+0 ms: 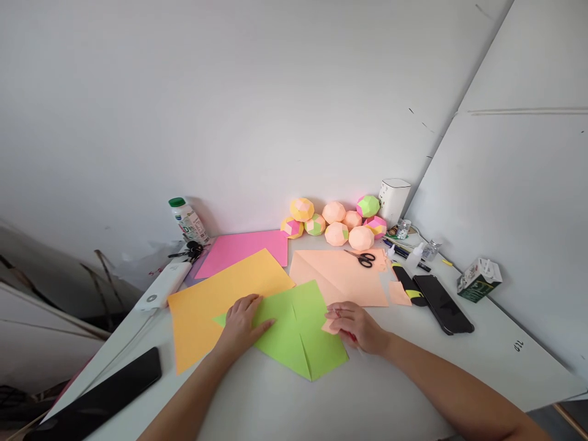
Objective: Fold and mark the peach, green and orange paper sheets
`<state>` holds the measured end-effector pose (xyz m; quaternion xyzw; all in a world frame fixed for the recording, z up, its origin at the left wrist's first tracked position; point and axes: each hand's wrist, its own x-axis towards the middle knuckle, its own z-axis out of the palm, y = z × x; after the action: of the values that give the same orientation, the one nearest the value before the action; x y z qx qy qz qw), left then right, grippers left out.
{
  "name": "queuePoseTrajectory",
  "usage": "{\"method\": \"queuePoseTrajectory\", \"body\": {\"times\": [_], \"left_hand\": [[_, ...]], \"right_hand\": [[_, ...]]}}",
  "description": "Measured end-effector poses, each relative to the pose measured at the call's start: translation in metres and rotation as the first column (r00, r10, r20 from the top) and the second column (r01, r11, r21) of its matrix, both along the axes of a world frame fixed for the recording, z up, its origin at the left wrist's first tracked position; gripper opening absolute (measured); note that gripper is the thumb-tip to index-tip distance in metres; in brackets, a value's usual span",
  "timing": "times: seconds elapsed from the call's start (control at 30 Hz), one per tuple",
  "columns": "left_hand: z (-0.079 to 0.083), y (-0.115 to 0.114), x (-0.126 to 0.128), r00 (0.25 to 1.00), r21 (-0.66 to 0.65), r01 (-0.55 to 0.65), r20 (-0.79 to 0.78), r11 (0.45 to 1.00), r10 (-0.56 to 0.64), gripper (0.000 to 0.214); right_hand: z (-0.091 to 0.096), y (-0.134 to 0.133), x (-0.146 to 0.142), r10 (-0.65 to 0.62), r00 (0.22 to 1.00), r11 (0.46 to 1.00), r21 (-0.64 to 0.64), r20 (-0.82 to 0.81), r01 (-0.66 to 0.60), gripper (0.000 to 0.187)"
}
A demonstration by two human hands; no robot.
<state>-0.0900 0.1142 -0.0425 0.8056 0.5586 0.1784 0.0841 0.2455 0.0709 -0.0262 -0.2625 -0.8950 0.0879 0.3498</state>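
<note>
Left hand [243,321] lying flat, fingers spreading, on left side of green paper [282,337]. Right hand [356,327], fingers bending, holding peach scrap [329,325] and something red [353,337] over right side. Green paper lying near, covering part of orange sheet [243,278]. Scissors [366,260] resting farther right; balls [361,237] sitting behind.

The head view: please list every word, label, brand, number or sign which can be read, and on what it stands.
None reads with certainty.
Table, right side: a short black marking, perhaps "TCD" or "220"; I cannot tell which.
Green-capped bottle: green letters and small print, too blurred.
Green-and-white carton: print too small.
Plastic bag at left: small red marks, unreadable.
</note>
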Motion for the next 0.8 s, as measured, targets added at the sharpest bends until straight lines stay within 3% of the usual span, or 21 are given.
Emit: {"method": "queuePoseTrajectory", "body": {"times": [0.1,0.23,0.53,0.8], "left_hand": [[-0.004,0.003,-0.001,0.996,0.008,-0.083,-0.019,0.996,0.083,0.058],[-0.004,0.0,0.004,0.987,0.021,-0.152,-0.046,0.988,0.153,0.061],[0.0,-0.002,0.008,0.967,0.036,-0.236,-0.091,0.971,0.238,0.055],[0.002,0.0,0.004,0.968,0.003,-0.233,-0.096,0.972,0.233,0.064]], "right_hand": [[-0.003,-0.002,-0.005,0.061,0.994,0.997,-0.057,0.09,-0.056,0.012],[-0.007,0.0,-0.005,0.062,0.996,0.987,-0.154,0.067,-0.051,0.012],[-0.005,-0.002,-0.005,0.04,0.997,0.984,-0.174,0.071,-0.028,0.016],[-0.006,-0.002,-0.005,0.023,0.997,0.984,-0.179,0.078,-0.009,0.017]]}}
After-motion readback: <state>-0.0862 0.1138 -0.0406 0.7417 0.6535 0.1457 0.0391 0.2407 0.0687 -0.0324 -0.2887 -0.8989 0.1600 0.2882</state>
